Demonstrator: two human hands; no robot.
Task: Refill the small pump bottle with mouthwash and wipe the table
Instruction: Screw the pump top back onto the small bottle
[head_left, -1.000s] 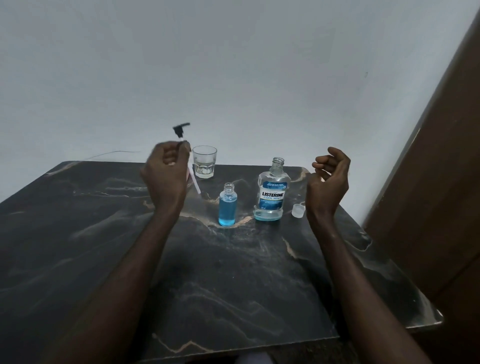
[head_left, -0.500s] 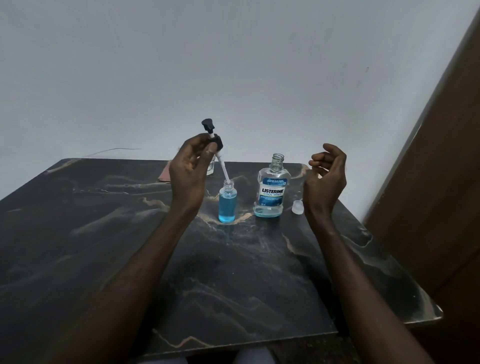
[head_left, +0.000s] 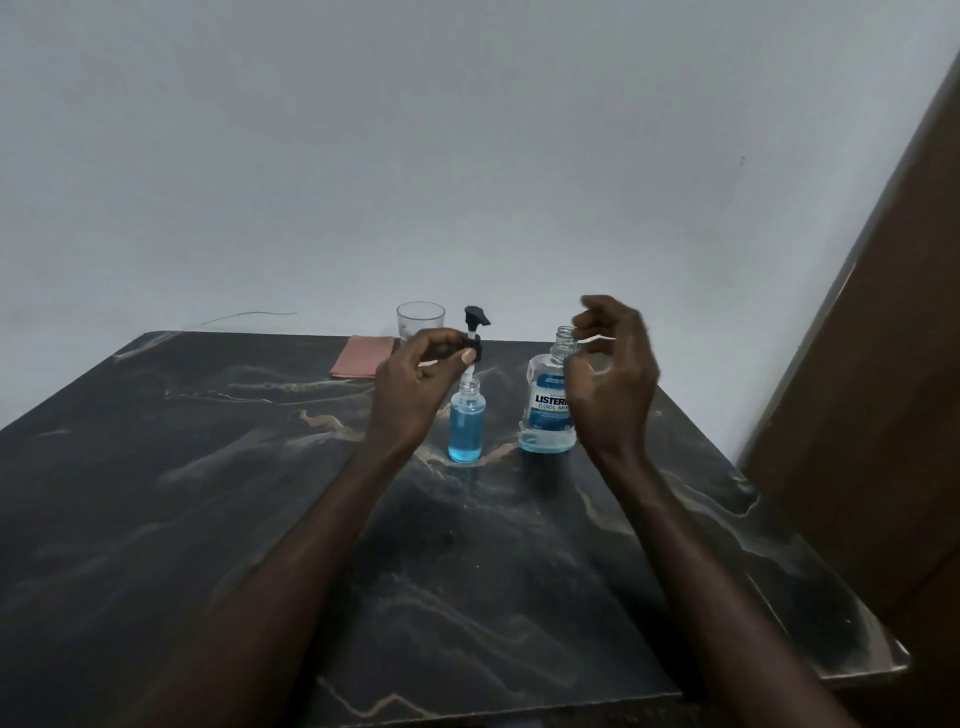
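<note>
Two risks: the left hand (head_left: 415, 384), pinching the pump head (head_left: 474, 343), could tip the unsteadied small pump bottle (head_left: 466, 428) while the empty, loosely curled right hand (head_left: 610, 384) knocks the uncapped Listerine bottle (head_left: 549, 410).

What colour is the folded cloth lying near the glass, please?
The cloth is a dusty pink, seen in the head view, the only one.

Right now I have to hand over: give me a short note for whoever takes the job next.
Left hand: pinching the black pump head, its tube entering the small clear pump bottle.
Right hand: empty, raised in front of the large mouthwash bottle, which is uncapped.
Done: small bottle filled with blue liquid.
Left: screw pump on, cap the large bottle, wipe the dark marble table with the pink cloth.
</note>
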